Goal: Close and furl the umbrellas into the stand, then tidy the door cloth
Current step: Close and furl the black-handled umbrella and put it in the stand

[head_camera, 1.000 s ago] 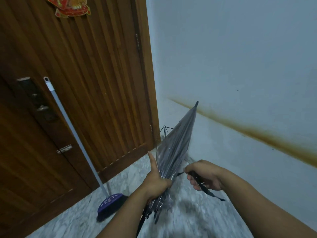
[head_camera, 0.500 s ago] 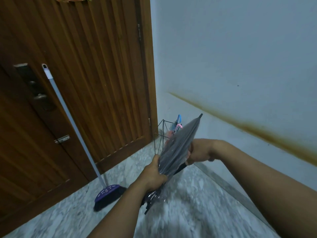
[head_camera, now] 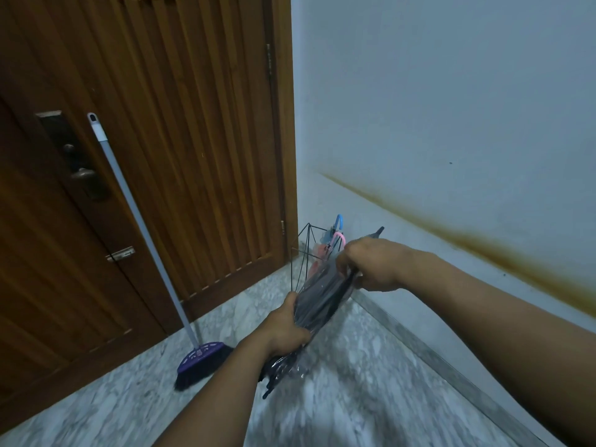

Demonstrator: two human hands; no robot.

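Note:
A closed see-through grey umbrella (head_camera: 319,301) slants from lower left to upper right in front of me, its black tip near the wall. My left hand (head_camera: 285,329) grips its lower part, close to the rib ends. My right hand (head_camera: 371,264) is curled round its upper part, where a black strap runs. Behind them, in the corner, stands a black wire umbrella stand (head_camera: 301,253) holding umbrellas with a blue handle (head_camera: 338,221) and a pink handle (head_camera: 338,237). The door cloth is out of view.
A broom (head_camera: 142,233) with a grey pole and purple head leans on the brown wooden door (head_camera: 177,124) at left. A pale wall with a brown stain band (head_camera: 467,240) runs along the right. The floor is grey marble.
The umbrella has tipped lower and flatter. My right hand has gone from the loose strap up to the umbrella's upper part. The stand has come into sight behind it.

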